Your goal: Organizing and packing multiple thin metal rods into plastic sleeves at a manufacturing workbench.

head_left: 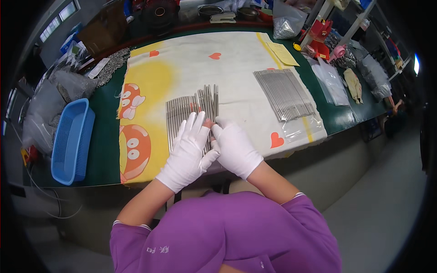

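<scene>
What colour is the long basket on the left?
The basket is blue, best seen in the head view.

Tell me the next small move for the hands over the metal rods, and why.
I'd probably have the white-gloved right hand nudge the protruding slim silver metal rods level with the flatter row of silver rods on their left. Their upper ends stick out unevenly past that row, whereas the separate batch of silver rods farther right lies neatly side by side.
</scene>
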{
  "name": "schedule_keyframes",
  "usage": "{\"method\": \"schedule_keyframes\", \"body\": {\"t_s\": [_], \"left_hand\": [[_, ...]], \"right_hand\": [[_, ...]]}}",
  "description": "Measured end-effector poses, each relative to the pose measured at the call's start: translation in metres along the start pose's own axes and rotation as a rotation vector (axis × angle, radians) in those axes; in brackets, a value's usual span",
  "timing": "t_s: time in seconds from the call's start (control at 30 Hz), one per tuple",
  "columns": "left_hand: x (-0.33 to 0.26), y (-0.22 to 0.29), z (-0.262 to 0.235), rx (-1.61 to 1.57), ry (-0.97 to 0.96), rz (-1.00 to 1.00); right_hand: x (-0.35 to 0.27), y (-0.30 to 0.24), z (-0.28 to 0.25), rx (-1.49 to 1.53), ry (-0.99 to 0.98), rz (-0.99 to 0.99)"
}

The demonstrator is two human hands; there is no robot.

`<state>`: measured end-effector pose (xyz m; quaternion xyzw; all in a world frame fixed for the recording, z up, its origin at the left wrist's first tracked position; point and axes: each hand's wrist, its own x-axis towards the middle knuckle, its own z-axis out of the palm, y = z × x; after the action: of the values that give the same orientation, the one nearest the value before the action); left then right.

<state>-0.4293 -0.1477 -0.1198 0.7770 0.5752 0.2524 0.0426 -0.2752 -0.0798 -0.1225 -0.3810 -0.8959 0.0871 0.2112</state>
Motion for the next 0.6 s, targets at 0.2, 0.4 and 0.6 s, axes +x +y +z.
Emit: {"method": "schedule_keyframes", "body": {"t_s": [0.2, 0.4, 0.6], "left_hand": [[0.020, 0.013, 0.017, 0.154, -0.233, 0.093], [0.043, 0.046, 0.038, 0.015, -0.173, 0.062], [0.033, 0.059, 0.039, -0.101, -0.104, 0.059]], "right_hand": [[-0.024, 0.048, -0.010, 0.218, -0.016, -0.019], [-0.029, 0.072, -0.026, 0.233, 0.101, 0.047], [-0.015, 0.079, -0.036, 0.214, -0.039, -0.034]]}}
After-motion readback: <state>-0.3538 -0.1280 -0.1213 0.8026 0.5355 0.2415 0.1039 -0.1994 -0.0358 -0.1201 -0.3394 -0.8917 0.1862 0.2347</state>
